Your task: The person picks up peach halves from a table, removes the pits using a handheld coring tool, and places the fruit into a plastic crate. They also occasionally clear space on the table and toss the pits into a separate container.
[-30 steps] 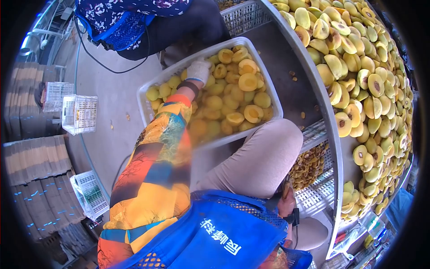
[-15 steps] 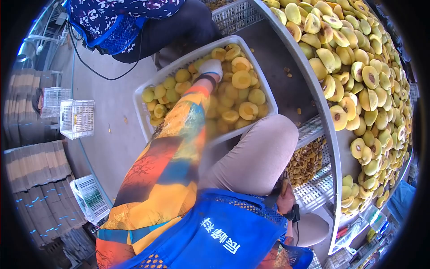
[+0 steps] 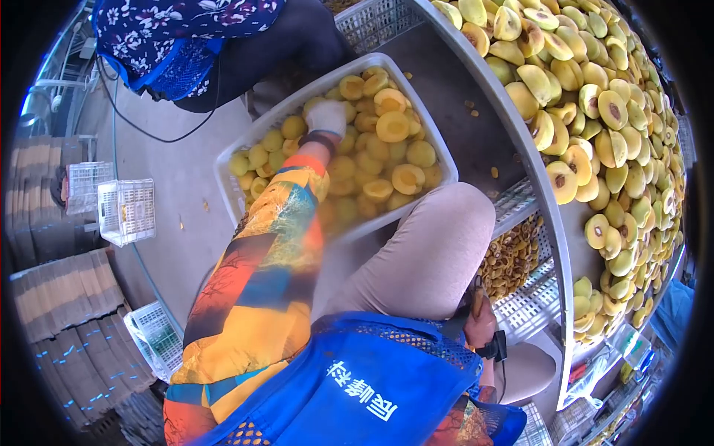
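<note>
The gloved left hand (image 3: 327, 117) has drawn back toward the near-left side of the white crate (image 3: 245, 141) since half a second ago, when it reached deeper among the fruit. Nearest the camera, a blue mesh vest (image 3: 372, 379) and a bright patterned sleeve (image 3: 260, 275) fill the foreground; the right hand (image 3: 480, 321) rests low beside the knee, fingers curled, though whether it holds anything cannot be told. Farther out, the left hand presses down on the yellow peach halves (image 3: 387, 156) in the crate, its grip hidden from view. Beside the crate, a curved tabletop (image 3: 446, 97) carries a dense spread of halved peaches (image 3: 610, 134). A basket of pits (image 3: 513, 256) sits below its edge. Beyond, another person (image 3: 193, 37) in floral clothing sits by the crate's far end.
</note>
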Demonstrator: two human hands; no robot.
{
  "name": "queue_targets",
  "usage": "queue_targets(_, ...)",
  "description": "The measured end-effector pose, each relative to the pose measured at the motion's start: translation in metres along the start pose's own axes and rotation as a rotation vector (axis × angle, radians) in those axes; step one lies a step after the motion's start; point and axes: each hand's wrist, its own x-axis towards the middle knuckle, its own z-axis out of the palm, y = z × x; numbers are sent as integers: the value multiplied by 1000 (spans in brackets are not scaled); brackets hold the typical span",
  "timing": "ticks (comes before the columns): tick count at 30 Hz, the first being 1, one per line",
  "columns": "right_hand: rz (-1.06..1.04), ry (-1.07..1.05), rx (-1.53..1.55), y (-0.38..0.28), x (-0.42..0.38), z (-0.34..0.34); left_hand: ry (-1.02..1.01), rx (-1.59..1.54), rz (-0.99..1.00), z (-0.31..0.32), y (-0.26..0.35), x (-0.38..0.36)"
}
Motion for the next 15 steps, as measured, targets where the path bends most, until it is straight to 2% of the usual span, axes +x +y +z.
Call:
queue_targets(1, -12, 0, -4, 5, 0, 2, 52, 96, 11, 9, -1, 0)
queue_targets(4, -43, 12, -73, 15, -5, 10, -59, 29, 32, -2, 3, 11)
queue_targets(5, -30, 14, -76, 19, -3, 11, -34, -24, -1, 5, 2, 22)
queue_targets(8, 64, -23, -19, 3, 1, 1, 192, -178, 12, -10, 2, 38)
queue_targets(9, 137, -3, 31, 5, -2, 4, 321, -242, 119, -12, -2, 43)
queue_targets(12, -99, 32, 16, 10, 3, 8, 221, -141, 160, -9, 4, 58)
queue_targets(13, -74, 16, 6, 6, 2, 5, 97, -124, 156, -6, 7, 62)
queue_targets(15, 18, -21, -19, -1, 4, 2, 243, -186, 191, 3, 9, 56)
